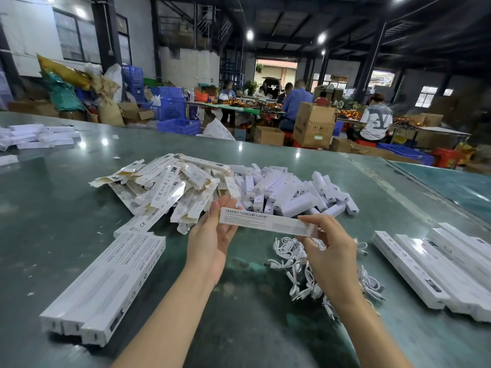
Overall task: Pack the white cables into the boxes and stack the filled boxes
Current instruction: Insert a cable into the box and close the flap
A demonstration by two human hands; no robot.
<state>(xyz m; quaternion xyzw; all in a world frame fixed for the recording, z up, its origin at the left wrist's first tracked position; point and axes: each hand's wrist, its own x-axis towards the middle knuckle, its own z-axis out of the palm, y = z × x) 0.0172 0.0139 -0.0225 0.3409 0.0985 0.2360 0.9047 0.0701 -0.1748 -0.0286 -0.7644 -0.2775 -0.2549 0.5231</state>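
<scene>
Head view shows your left hand [212,236] cradling one end of a "SMART SENSOR LAMP" box [268,223] with fingers straight. Your right hand [328,251] pinches the other end above white cables [300,266] on the desk [53,208].

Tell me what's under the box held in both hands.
Under the box lies a tangle of white cables on the green table. The right hand covers part of the tangle.

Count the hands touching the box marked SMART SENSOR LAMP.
2. The left hand supports the box at its left end; the right hand pinches its right end, above the white cables.
</scene>
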